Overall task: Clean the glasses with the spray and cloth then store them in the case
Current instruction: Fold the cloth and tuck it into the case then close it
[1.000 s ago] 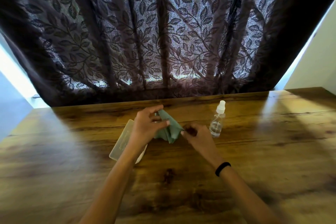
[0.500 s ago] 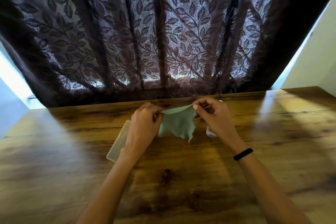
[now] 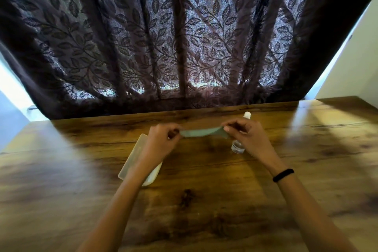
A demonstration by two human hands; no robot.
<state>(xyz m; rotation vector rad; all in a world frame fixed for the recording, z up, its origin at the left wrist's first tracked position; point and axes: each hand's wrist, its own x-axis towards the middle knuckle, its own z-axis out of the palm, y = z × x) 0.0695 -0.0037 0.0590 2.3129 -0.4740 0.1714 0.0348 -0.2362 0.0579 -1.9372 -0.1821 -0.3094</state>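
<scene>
Both hands are up over the wooden surface [image 3: 204, 200] with a green cleaning cloth [image 3: 198, 132] pulled out between them. The left hand [image 3: 161, 141] pinches one end, fingers curled in on the fabric, and the right hand [image 3: 247, 137] pinches the other end between thumb and fingertips. The cloth hangs in a shallow band from hand to hand, held off the wood. Just behind the right hand stands the small clear spray bottle [image 3: 238, 146], upright, its white cap peeking over the knuckles and its base showing below the palm. The middle is hidden, so how full it is I cannot tell. On the left, the pale glasses case [image 3: 133, 159] lies flat on the surface at a slant, and the left forearm crosses right over it. A whiter edge shows by the wrist, but what sits inside is covered from here. There is a black band [image 3: 283, 175] on the right wrist. At the back, a dark curtain [image 3: 184, 37] with a leaf pattern hangs down to the far edge of the surface.
</scene>
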